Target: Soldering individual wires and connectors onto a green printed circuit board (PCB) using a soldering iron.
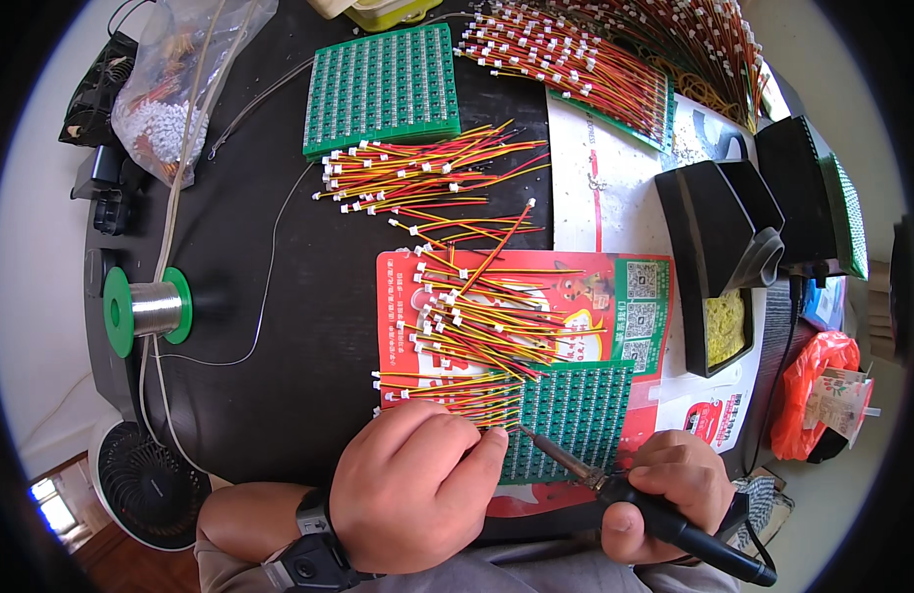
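A black-handled soldering iron (674, 524) is gripped in my right hand (686, 474), its metal tip touching or just above the left part of a green circuit board (575, 410). My left hand (407, 484) is closed at that board's left edge, thumb and finger pinched close to the iron's tip. What they pinch is hidden. Red, yellow and black wires with white connectors (457, 395) run from the board's left side, just beyond my left hand. More loose wires (477, 321) lie above them on a red printed sheet (397, 287).
A stack of green boards (383, 89) and a wire pile (417, 173) lie farther back. On the left stand a solder spool (150, 308) and a fan (150, 479). A black holder with yellow sponge (726, 326) stands right; wired boards (575, 59) lie far right.
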The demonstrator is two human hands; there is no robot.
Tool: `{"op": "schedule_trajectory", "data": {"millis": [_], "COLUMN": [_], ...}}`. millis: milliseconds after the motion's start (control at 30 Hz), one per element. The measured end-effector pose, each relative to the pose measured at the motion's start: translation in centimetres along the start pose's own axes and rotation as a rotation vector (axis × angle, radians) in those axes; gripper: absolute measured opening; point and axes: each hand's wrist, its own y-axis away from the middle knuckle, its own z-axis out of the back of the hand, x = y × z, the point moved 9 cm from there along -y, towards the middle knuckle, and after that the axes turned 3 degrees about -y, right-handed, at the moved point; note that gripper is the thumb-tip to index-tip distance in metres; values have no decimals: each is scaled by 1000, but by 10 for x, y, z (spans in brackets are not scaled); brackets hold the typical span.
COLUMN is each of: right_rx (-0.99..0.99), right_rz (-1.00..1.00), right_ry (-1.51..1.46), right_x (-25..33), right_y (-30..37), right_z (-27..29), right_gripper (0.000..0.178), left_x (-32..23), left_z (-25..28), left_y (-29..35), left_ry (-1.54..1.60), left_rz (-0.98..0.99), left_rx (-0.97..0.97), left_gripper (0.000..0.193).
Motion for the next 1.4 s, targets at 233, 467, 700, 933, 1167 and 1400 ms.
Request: {"op": "schedule_trajectory", "data": {"millis": [233, 467, 700, 933, 1167, 1400], "right_rx": [12, -52, 18, 47, 80, -22], "right_rz": [-3, -2, 8, 3, -7, 13], "right_ry": [-8, -52, -20, -42, -63, -9], "right_x": [0, -1, 0, 0, -1, 1], "right_y": [0, 7, 2, -1, -4, -1], "right_z": [-1, 9, 3, -1, -2, 0], "right_gripper": [34, 35, 33, 32, 32, 32], "left_x": [-3, -4, -2, -1, 0, 0], "left_z": [-1, -3, -3, -2, -2, 0], "left_y": [4, 7, 5, 3, 2, 1], "left_ry": [-36, -101, -93, -22, -22, -8], "left_rz": [-13, 14, 24, -3, 16, 7], "left_rx": [-3, 33, 54, 18, 41, 20], "left_gripper": [21, 11, 11, 23, 25, 26]}}
